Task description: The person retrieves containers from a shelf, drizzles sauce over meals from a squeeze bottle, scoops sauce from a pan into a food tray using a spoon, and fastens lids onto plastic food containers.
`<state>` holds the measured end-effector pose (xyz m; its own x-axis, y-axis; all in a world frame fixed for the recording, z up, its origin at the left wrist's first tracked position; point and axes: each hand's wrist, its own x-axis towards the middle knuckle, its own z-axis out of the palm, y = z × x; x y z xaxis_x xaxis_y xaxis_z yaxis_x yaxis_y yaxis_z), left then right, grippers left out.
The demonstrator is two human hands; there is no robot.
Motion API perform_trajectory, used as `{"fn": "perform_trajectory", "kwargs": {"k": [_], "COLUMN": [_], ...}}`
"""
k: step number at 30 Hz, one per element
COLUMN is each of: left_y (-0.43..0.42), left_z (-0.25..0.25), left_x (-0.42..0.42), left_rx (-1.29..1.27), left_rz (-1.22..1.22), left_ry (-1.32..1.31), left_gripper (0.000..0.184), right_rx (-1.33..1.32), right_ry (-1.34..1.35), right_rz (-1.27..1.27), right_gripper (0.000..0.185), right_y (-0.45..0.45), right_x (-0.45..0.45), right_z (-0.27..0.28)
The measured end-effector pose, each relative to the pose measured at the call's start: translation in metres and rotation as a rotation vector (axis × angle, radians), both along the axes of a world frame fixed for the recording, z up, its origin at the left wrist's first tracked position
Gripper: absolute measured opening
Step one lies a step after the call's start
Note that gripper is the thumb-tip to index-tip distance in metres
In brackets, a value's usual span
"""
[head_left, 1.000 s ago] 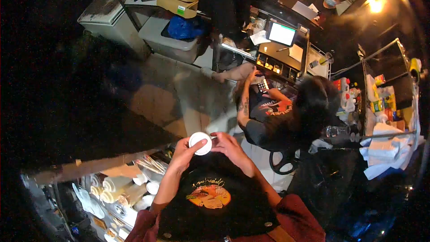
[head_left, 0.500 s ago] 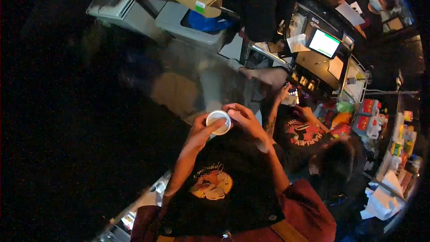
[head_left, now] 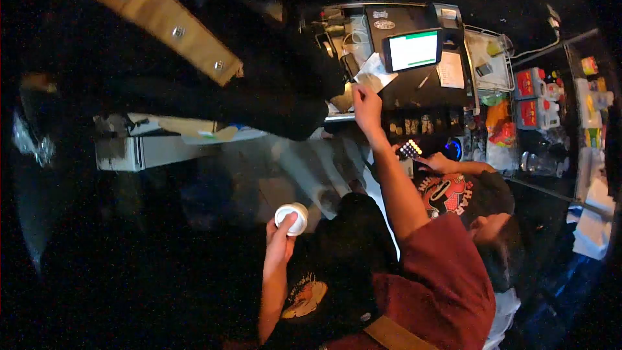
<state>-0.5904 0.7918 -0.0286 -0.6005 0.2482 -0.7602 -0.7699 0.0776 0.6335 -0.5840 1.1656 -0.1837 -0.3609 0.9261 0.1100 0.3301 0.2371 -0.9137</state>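
A small white round container with a lid (head_left: pixel 291 219) is gripped in my left hand (head_left: pixel 278 241), its thumb lying across the top. My right hand (head_left: pixel 367 109) is stretched out over the near edge of the counter, fingers curled together. A pale round shape (head_left: pixel 370 81) shows just past those fingertips, over white papers (head_left: pixel 383 72); whether I hold it I cannot tell. Close by on the counter stands a lit tablet (head_left: pixel 413 50). Below it an open drawer (head_left: pixel 424 123) shows several compartments of coins.
At my right, a person in a black printed shirt (head_left: pixel 453 191) holds a lit keypad device (head_left: pixel 410 150). Another dark-clothed person with a tan strap (head_left: pixel 155 19) stands close at upper left. Red-labelled jugs (head_left: pixel 537 113) fill shelving at right. A notepad (head_left: pixel 451 69) lies beside the tablet.
My right hand has left the container and reached forward to the counter. My left hand keeps the container, lower and further left. The view has turned, and the strapped person shows larger.
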Motion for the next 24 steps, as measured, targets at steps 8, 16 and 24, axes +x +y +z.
{"fn": "perform_trajectory", "kwargs": {"k": [8,16,24], "left_y": [-0.007,0.046,0.163], "left_z": [-0.033,-0.11,-0.193], "left_x": [-0.047,-0.078,-0.084], "left_rx": [-0.032,0.06,0.061], "left_rz": [-0.203,-0.495,-0.792], "left_ry": [-0.039,-0.185,-0.03], "left_gripper": [0.042,0.041,0.041], "right_rx": [-0.09,-0.26,-0.516], "right_ry": [-0.355,-0.21,-0.129], "right_rz": [0.251,0.222,0.111], "right_gripper": [0.022,0.023,0.026], "right_y": [0.094,0.082,0.01], "right_x": [-0.094,-0.071,0.017], "right_z": [-0.075,-0.075,-0.003]}}
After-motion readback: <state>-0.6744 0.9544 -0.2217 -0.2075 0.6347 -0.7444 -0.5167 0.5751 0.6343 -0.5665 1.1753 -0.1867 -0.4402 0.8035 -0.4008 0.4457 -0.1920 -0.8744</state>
